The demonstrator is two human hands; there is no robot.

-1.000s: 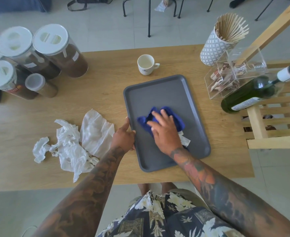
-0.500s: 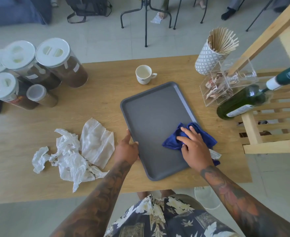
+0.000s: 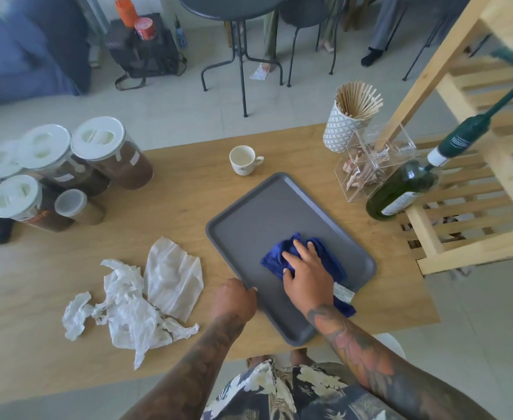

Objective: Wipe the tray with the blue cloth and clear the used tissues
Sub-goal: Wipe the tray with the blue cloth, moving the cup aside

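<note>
A grey tray [image 3: 258, 213] lies on the wooden table [image 3: 188, 201], tilted with its near corner at the table's front edge. My right hand [image 3: 305, 274] presses flat on a crumpled blue cloth [image 3: 282, 253] in the tray's near half; a white label of the cloth sticks out by my wrist. Fingers of my left hand [image 3: 234, 298] grip the tray's left rim. Several crumpled white tissues [image 3: 134, 301] lie on the table left of the tray, apart from both hands.
A white cup [image 3: 243, 160] stands behind the tray. Lidded jars [image 3: 104, 153] crowd the table's left end. At the right stand a stick holder [image 3: 346, 125], a clear organiser [image 3: 370, 168], a green bottle [image 3: 403, 189] and a wooden rack [image 3: 467, 189].
My right hand slid the blue cloth from the tray's middle to its right near edge, then back left toward the middle. My left hand stayed on the tray's left rim. The head camera tilted up.
</note>
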